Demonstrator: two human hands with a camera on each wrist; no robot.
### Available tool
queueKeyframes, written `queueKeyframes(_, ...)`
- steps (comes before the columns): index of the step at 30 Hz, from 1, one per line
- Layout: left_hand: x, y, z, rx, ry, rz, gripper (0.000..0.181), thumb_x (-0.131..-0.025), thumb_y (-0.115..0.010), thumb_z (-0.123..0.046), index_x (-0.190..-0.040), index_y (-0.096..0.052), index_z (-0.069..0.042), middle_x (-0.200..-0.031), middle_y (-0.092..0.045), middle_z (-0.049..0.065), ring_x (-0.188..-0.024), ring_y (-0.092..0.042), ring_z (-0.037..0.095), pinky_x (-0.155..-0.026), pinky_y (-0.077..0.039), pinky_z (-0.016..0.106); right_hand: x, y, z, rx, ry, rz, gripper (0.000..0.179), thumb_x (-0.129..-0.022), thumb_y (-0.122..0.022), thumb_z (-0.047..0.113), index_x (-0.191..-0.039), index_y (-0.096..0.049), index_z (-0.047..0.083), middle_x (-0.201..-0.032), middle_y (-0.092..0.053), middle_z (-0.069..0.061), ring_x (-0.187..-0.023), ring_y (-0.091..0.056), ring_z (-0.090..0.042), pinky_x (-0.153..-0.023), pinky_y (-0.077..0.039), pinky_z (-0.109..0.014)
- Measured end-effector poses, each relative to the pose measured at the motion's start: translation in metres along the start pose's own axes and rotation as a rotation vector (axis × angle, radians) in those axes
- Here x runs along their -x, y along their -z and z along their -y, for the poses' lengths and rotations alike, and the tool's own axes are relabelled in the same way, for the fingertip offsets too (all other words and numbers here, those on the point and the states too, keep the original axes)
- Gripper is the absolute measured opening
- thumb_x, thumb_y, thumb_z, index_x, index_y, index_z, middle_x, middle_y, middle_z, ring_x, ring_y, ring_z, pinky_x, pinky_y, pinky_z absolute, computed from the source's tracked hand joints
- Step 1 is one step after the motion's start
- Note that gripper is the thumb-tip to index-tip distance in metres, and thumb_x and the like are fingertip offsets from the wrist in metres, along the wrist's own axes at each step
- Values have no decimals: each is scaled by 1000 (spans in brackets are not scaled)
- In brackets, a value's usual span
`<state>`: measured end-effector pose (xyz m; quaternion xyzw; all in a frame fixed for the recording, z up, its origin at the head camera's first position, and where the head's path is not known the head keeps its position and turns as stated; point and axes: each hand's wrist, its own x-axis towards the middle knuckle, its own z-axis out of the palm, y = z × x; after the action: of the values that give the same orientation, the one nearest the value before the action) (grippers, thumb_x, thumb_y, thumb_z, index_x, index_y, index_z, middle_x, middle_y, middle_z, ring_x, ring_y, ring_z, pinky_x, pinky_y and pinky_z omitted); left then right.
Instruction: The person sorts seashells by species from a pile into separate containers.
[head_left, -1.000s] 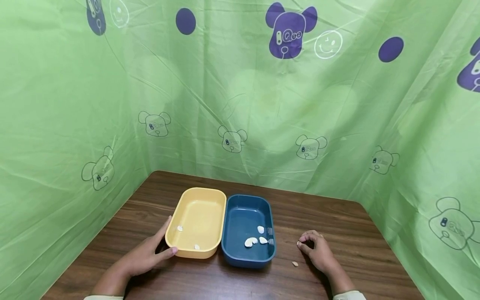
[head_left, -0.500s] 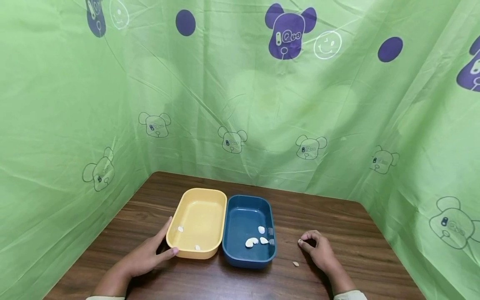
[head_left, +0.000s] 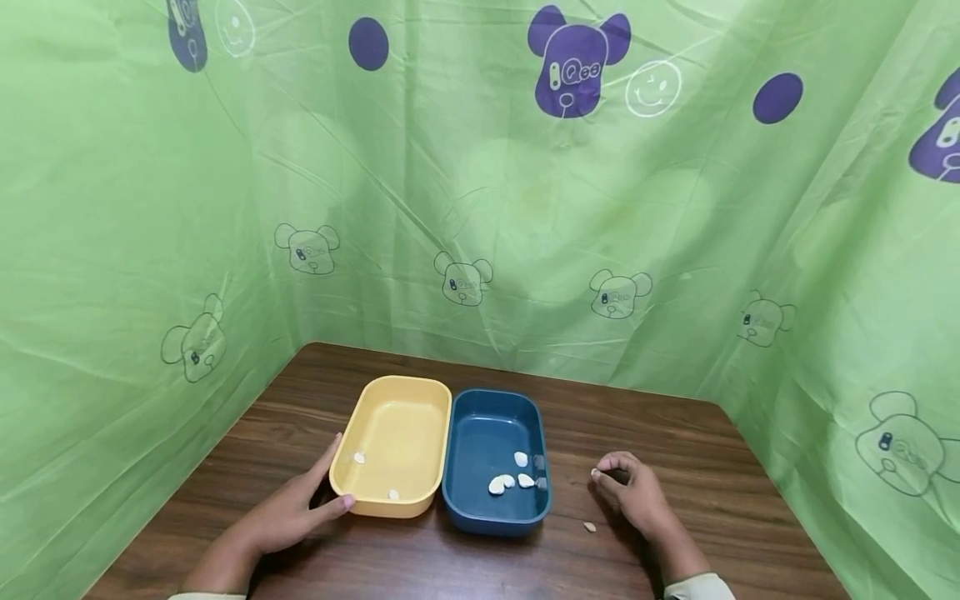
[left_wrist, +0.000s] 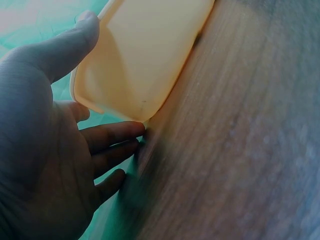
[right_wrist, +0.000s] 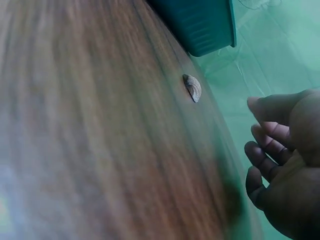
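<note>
My left hand [head_left: 291, 508] rests at the near left corner of a yellow tray [head_left: 394, 507], thumb on its near side and fingers along its left side. In the left wrist view those fingers are fairly straight and touch the tray. My right hand [head_left: 636, 492] is right of a blue tray [head_left: 497, 527], thumb and index finger pinching a small whitish seashell [head_left: 596, 473], mostly hidden by the fingertips. A ridged seashell [right_wrist: 193, 88] lies on the table beside that hand. White shells [head_left: 497, 485] lie inside the blue tray, and two small ones [head_left: 360, 457] inside the yellow.
Both trays stand side by side on a brown wooden table [head_left: 630, 417]. A green curtain [head_left: 480, 200] with printed bear figures hangs behind the table and along both sides.
My right hand has shifted slightly away from me, its thumb and index finger still together. The left hand, the trays and the loose shell stay in place.
</note>
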<state>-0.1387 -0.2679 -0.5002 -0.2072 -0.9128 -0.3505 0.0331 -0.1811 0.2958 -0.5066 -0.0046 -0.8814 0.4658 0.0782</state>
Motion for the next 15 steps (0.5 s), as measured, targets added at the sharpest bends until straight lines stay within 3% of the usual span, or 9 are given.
queueKeyframes(6, 1, 2, 1, -6, 4, 0, 103, -105, -72, -41, -178, -4, -18, -173, -37, 29, -144, -55, 52, -111, -49, 66, -5, -1, 13, 33, 45, -25, 8, -99, -82, 14, -99, -76, 8, -119, -72, -6, -109, -62, -7, -94, -49, -23)
queueKeyframes(15, 1, 1, 1, -12, 10, 3, 101, -105, -72, -42, -178, -7, -18, -174, -37, 27, -146, -54, 48, -112, -52, 57, -9, 0, 36, -14, 54, -30, 8, -99, -81, 10, -101, -76, 3, -120, -71, -12, -105, -62, -9, -85, -52, -22)
